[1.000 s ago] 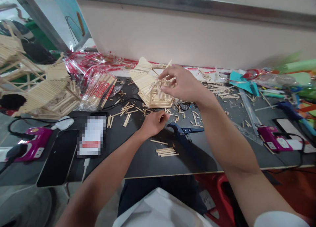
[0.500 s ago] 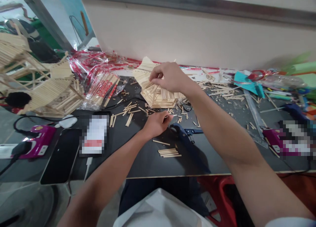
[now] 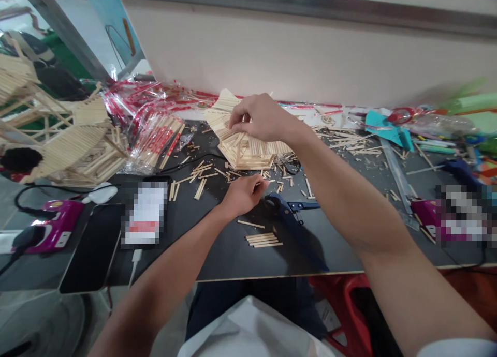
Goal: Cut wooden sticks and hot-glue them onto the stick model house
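A small model built of thin wooden sticks stands at the back of the dark table. My right hand is over its top, fingers pinched together on the sticks of the roof. My left hand rests on the table in front of the model, fingers closed on a short wooden stick. A small row of cut sticks lies just before it. Blue cutting pliers lie to the right of my left hand.
Loose stick offcuts are scattered around the model. Packs of sticks in red-printed plastic and a larger stick structure lie at left. A phone, a purple device with cable, another purple device, rulers and coloured paper at right.
My right hand has moved left across the model's top and closed its fingers on the roof sticks. My left hand has stayed in place on the table.
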A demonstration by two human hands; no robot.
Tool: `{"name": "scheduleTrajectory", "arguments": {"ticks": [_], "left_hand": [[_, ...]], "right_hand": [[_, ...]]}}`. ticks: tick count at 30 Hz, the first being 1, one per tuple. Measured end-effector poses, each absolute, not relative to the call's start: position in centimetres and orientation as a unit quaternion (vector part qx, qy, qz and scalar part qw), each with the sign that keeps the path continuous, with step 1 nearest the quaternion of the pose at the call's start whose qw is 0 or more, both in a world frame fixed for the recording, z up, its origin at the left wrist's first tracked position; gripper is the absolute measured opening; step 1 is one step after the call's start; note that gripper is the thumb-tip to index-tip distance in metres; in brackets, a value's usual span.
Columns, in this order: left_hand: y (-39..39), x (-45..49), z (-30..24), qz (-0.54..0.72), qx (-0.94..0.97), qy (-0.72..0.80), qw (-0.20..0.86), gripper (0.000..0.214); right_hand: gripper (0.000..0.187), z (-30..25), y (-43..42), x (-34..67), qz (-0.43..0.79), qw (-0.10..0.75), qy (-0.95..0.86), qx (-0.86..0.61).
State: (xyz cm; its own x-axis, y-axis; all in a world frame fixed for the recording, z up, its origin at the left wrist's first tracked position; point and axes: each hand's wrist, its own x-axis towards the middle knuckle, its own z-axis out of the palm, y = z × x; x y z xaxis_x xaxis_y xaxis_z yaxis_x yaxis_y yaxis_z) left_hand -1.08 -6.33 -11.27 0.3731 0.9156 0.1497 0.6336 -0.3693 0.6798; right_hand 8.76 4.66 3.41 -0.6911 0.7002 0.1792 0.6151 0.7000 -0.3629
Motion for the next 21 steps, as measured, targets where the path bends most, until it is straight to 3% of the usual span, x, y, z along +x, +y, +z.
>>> {"name": "scheduleTrajectory", "arguments": {"ticks": [9, 21], "left_hand": [[-6.3, -1.2, -11.1, 0.252, 0.790, 0.499, 0.253, 0.035], [-6.4, -1.0, -10.8, 0.224, 0.787, 0.520, 0.245, 0.034]], "right_hand": [[0.018, 4.1, 5.2, 10.6, 0.141, 0.199, -0.877, -0.415], [0.018, 2.3, 6.2, 11.0, 0.146, 0.194, -0.903, -0.353]]}}
